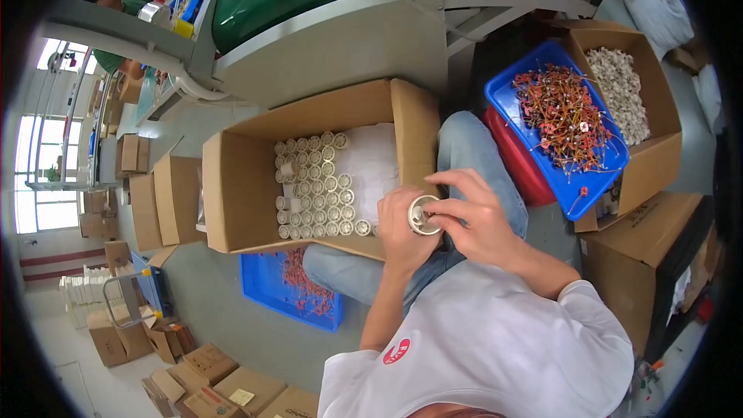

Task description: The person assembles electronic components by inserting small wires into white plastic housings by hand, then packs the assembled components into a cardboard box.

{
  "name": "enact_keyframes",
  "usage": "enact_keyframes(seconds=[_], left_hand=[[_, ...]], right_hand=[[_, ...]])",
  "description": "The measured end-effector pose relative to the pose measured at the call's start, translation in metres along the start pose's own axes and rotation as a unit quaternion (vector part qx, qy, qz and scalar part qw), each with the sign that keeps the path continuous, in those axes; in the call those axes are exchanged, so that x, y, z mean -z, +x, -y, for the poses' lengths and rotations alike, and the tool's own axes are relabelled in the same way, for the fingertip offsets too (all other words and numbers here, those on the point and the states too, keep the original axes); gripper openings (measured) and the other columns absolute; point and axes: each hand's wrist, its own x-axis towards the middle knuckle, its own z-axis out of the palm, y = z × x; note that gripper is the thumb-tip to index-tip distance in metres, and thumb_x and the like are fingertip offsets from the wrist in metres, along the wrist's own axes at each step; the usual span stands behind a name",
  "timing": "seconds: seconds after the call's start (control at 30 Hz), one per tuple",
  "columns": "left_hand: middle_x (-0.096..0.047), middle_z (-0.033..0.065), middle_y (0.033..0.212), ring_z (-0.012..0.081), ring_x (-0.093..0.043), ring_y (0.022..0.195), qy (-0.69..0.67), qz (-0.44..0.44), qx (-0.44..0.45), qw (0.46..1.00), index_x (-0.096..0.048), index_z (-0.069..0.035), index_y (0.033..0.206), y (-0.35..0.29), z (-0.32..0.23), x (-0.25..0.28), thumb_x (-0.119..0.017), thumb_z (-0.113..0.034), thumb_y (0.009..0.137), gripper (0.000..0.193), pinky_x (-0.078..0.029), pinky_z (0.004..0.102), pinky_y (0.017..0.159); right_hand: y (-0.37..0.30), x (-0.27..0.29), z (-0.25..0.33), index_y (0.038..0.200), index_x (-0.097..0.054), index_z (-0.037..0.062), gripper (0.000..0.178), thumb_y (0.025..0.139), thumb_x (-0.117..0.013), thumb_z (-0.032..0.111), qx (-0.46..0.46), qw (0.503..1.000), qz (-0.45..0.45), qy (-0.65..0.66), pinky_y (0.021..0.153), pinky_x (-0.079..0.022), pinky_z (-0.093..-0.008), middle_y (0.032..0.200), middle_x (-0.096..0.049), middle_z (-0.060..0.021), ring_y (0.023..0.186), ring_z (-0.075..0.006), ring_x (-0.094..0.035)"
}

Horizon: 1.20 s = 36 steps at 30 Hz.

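Observation:
A white round plastic cup-like part [416, 221] is gripped in my left hand [397, 231], its open end facing up. My right hand [481, 224] reaches over it from the right, thumb and a finger pinched together at the opening. Whatever those fingertips hold is too small and hidden to name. Just left of my hands stands a cardboard box [309, 114] with its top open. Rows of similar white round parts [318, 186] stand upright in its left portion, and a pale sheet shows on its bottom.
On my right, a blue tray [501, 85] heaped with red and orange wired pieces [559, 112] rests over a red stool and a carton [665, 120] of small white parts. Another blue tray [259, 282] lies on the floor. A grey-framed workbench [333, 54] stands ahead; a co-worker [116, 0] is far left.

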Motion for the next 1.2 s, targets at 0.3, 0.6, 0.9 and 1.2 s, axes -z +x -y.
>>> enact_keyframes(seconds=[0.3, 0.6, 0.9, 1.2], left_hand=[[-0.065, 0.0145, 0.095, 0.0337, -0.066, 0.078, -0.038, 0.041, -0.026, 0.998, -0.059, -0.004, 0.104, 0.012, -0.009, -0.001, -0.08, -0.002, 0.067, 0.043, -0.054, 0.0399, 0.063], [-0.066, 0.0144, 0.096, 0.033, -0.068, 0.078, -0.036, 0.065, -0.026, 0.997, -0.06, -0.004, 0.103, 0.014, -0.01, -0.002, -0.08, -0.002, 0.068, 0.041, -0.056, 0.0382, 0.063], [-0.066, 0.0144, 0.095, 0.0321, -0.069, 0.078, -0.065, 0.056, -0.017, 0.996, -0.061, -0.004, 0.102, 0.012, -0.014, -0.002, -0.08, -0.001, 0.068, 0.04, -0.055, 0.0372, 0.063], [-0.065, 0.0124, 0.093, 0.0315, -0.068, 0.074, -0.06, 0.069, -0.016, 0.996, -0.061, -0.005, 0.103, 0.009, -0.015, -0.007, -0.079, -0.001, 0.068, 0.04, -0.055, 0.0373, 0.061]], right_hand=[[0.008, 0.008, -0.004, 0.089, -0.074, 0.0038, 0.017, 0.072, -0.07, 0.002, -0.046, 0.994, 0.095, 0.012, 0.088, -0.048, -0.041, 0.106, -0.063, -0.0131, 0.101, -0.0326, -0.058], [0.003, 0.009, -0.002, 0.089, -0.075, 0.0019, 0.019, 0.07, -0.074, 0.002, -0.097, 0.992, 0.081, -0.028, 0.084, -0.051, -0.0386, 0.108, -0.065, -0.0123, 0.1, -0.0294, -0.063], [0.002, 0.007, 0.003, 0.086, -0.074, 0.0013, 0.015, 0.071, -0.073, 0.001, -0.122, 0.99, 0.064, 0.01, 0.081, -0.053, -0.0376, 0.104, -0.065, -0.0128, 0.093, -0.0289, -0.066], [-0.002, 0.007, -0.005, 0.083, -0.074, 0.0011, 0.015, 0.069, -0.072, -0.001, -0.134, 0.989, 0.054, 0.025, 0.078, -0.054, -0.0376, 0.099, -0.064, -0.0122, 0.091, -0.0284, -0.065]])
